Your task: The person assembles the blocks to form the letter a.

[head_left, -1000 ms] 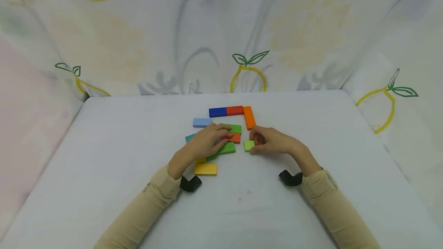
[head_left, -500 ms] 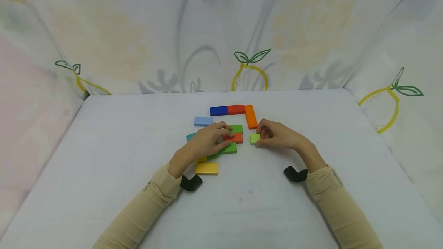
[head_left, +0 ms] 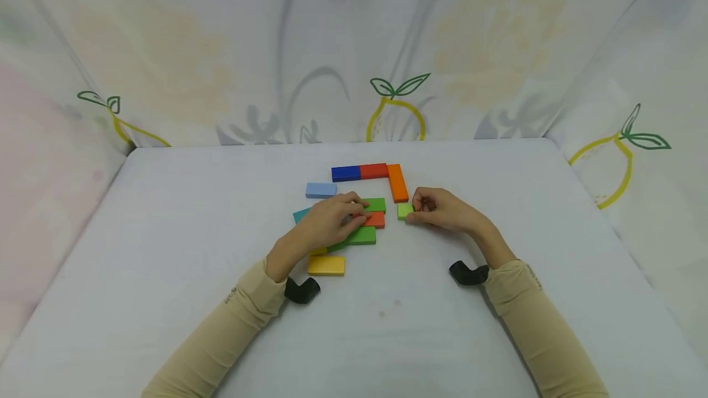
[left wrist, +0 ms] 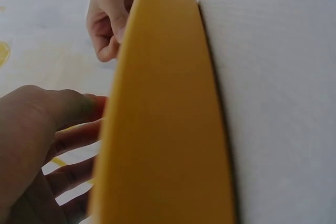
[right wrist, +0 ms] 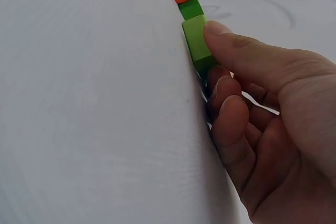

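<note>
The right hand [head_left: 445, 209] pinches the light-green block [head_left: 404, 211] between thumb and fingers, and too hard a push could knock the orange block [head_left: 397, 183], just beyond its fingertips, out of line. To its left, the left hand [head_left: 327, 223] lies loosely spread over the red-orange block [head_left: 377, 220], where a careless drag might skew the row; no container shows around either hand.

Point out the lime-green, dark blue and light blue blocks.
Lime-green block [head_left: 404, 209], head view: uncovered part of top face.
Dark blue block [head_left: 346, 172], head view: middle of top face.
Light blue block [head_left: 321, 189], head view: middle of top face.
</note>
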### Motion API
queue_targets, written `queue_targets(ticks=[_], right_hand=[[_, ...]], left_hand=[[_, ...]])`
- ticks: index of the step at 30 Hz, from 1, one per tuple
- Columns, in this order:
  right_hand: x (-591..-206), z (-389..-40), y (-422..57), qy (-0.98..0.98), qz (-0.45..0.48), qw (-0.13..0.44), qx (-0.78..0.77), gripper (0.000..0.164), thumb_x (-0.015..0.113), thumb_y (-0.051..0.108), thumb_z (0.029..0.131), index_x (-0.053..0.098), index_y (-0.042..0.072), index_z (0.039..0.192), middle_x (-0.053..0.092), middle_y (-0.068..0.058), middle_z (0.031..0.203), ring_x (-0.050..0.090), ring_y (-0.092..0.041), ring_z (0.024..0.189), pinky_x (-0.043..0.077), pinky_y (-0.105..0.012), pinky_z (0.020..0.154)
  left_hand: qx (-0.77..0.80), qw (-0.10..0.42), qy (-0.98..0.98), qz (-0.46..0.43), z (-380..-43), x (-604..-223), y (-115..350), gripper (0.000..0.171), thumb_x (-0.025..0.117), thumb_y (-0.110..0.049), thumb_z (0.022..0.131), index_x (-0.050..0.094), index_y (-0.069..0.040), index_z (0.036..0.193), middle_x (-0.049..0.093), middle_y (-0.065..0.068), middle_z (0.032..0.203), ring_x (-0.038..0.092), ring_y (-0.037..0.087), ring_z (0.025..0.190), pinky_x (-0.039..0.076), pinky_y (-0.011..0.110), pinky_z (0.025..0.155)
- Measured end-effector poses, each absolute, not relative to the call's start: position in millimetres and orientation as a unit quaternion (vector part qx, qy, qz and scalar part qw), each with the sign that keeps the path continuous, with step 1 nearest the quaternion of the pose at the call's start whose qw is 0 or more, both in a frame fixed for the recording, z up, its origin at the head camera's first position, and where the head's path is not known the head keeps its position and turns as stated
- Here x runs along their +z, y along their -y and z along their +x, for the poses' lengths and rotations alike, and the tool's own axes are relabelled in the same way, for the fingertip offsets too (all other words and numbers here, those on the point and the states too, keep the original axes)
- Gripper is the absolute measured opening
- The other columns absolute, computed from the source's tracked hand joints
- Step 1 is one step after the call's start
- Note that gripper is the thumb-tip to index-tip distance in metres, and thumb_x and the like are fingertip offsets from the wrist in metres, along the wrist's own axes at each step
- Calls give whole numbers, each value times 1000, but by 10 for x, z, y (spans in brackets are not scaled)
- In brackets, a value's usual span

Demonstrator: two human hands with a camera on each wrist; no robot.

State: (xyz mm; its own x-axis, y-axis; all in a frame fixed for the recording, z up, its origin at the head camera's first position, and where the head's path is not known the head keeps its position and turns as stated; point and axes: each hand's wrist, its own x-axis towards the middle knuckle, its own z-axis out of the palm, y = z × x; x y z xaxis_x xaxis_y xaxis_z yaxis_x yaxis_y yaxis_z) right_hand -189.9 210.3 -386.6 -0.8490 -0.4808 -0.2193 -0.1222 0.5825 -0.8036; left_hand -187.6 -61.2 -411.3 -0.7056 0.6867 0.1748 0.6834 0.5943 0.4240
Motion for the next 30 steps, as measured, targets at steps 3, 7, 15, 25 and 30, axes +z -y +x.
queue_targets(ticks=[3, 7, 15, 25, 30], right_hand=[[-3833, -1884, -2086, -861, -180, 211, -426, 20, 68, 11, 87, 49, 3, 86, 42, -2, 67, 41, -10, 58, 35, -20, 56], [-3861, -1898, -2093, -856, -181, 212, -436, 21, 67, 13, 87, 48, 4, 87, 43, -1, 70, 41, -11, 56, 37, -21, 54], [-3865, -1880, -2100, -858, -184, 209, -433, 17, 66, 14, 89, 53, 3, 92, 50, -6, 81, 43, -9, 58, 39, -21, 55], [-4079, -1965, -2148, -861, -165, 203, -437, 19, 66, 17, 89, 54, 4, 95, 50, -6, 84, 44, -11, 58, 39, -21, 55], [-4175, -2014, -2186, -850, -156, 205, -460, 32, 69, 21, 87, 46, 6, 104, 49, -6, 85, 44, -12, 55, 42, -23, 52]], left_hand=[[238, 3, -892, 385, -1876, -4104, 622, 20, 57, -24, 95, 72, -16, 106, 64, 1, 116, 62, 14, 89, 48, 25, 72], [239, -1, -890, 389, -1868, -4099, 629, 20, 57, -23, 95, 72, -15, 106, 64, 2, 116, 62, 14, 88, 48, 25, 72], [241, 2, -889, 389, -1865, -4111, 626, 20, 57, -23, 95, 72, -15, 107, 65, 1, 116, 62, 13, 90, 49, 25, 74], [236, 7, -892, 385, -1876, -4130, 620, 21, 56, -25, 96, 72, -17, 106, 64, -1, 117, 62, 12, 92, 50, 25, 76], [234, 10, -895, 380, -1866, -4117, 624, 20, 56, -25, 95, 72, -17, 106, 64, -2, 117, 62, 12, 91, 49, 24, 75]])
